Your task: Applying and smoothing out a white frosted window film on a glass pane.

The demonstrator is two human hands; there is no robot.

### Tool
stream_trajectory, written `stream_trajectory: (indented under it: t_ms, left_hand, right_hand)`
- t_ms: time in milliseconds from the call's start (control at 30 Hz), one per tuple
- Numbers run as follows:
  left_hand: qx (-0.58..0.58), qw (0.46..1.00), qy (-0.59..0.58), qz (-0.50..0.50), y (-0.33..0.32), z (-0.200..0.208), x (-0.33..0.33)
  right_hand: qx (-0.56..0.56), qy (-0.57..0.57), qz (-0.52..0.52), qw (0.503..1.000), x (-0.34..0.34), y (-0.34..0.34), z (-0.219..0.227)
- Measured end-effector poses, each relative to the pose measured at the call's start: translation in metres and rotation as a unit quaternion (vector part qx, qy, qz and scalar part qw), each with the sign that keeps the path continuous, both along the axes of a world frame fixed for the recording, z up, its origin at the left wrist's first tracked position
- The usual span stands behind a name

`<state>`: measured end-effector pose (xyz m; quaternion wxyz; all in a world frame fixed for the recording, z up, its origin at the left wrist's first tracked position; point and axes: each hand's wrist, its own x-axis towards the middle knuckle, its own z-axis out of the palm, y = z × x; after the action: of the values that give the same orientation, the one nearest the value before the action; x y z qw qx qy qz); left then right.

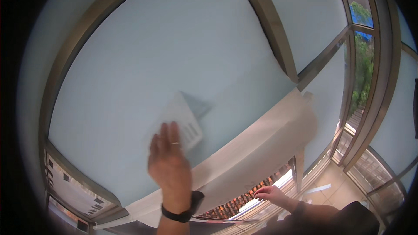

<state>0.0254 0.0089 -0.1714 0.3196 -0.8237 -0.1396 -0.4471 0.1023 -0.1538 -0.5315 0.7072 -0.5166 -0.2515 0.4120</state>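
Observation:
A pale blue-grey sheet of film (165, 39) covers the large framed pane in front of me. My left hand (167, 156), with a ring and a dark wristband, is closed on a flat white scraper (187, 124) with dark printed marks. The scraper lies against the film, slightly blurred, its corner pointing up. Below it a whitish sheet (244, 156) hangs curled away along the pane's lower edge. Off to the right, lower down, my right hand (274, 196) hovers near that sheet's edge with loosely bent fingers, and nothing shows in them.
Metal window bars (270, 21) frame the pane, with more frosted panes on the right. Orange roof tiles (230, 204) show through the gap underneath. A white strip (319, 188) lies on the tiled floor (333, 198). Green foliage (363, 69) appears outside.

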Motion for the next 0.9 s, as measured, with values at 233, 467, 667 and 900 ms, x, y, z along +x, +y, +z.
stream_trajectory:
  t_ms: [233, 467, 667, 900]
  left_hand:
    - [-0.024, 0.998, 0.05, -0.036, -0.05, -0.006, 0.046]
    - [0.068, 0.998, 0.013, 0.002, -0.079, -0.009, 0.111]
    - [0.074, 0.993, 0.079, -0.041, -0.11, -0.01, 0.132]
    - [0.13, 0.989, 0.065, 0.014, -0.131, 0.009, 0.181]
  right_hand:
    - [0.031, 0.027, -0.006, 0.999, 0.024, -0.022, -0.012]
    - [0.07, 0.055, 0.003, 0.996, 0.037, -0.03, -0.014]
    - [0.085, 0.032, -0.016, 0.996, 0.052, -0.037, -0.024]
    - [0.095, 0.029, -0.042, 0.994, 0.059, -0.044, -0.03]
